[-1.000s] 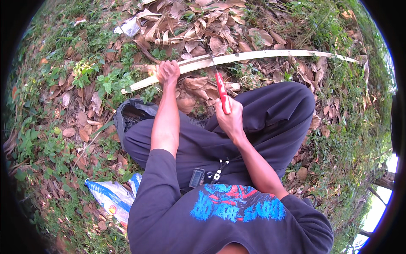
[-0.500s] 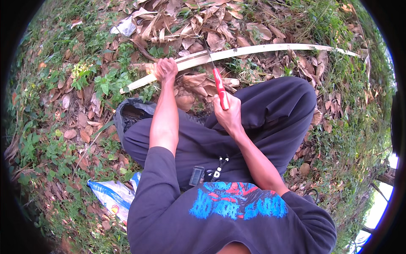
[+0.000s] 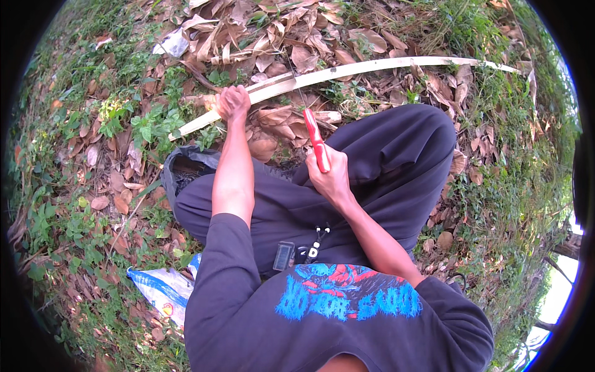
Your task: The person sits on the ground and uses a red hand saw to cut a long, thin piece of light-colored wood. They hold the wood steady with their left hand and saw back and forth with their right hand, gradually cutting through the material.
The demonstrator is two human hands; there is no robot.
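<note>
A long, pale strip of what looks like split bamboo (image 3: pixel 384 64) lies in a gentle curve across the leaves beyond my legs. My left hand (image 3: pixel 233 103) is closed around it near its left end, where a shorter, darker-edged piece runs alongside. In my right hand (image 3: pixel 330 177) is the red and white handle of a hand saw (image 3: pixel 315 136). Its thin blade, seen nearly edge-on, crosses the strip a little right of my left hand. The blade's teeth are too fine to make out, and its tip fades among the leaves.
Dry brown leaves (image 3: pixel 304 59) and low green plants (image 3: pixel 149 127) cover the ground. My crossed legs (image 3: pixel 396 146) lie between me and the strip. Beside my left knee is a dark bag (image 3: pixel 170 177); a blue and white sack (image 3: pixel 158 288) lies nearer me.
My right hand has drawn the saw back toward me, its blade still across the strip. My left hand keeps its grip in the same place. The whole view has shifted slightly.
</note>
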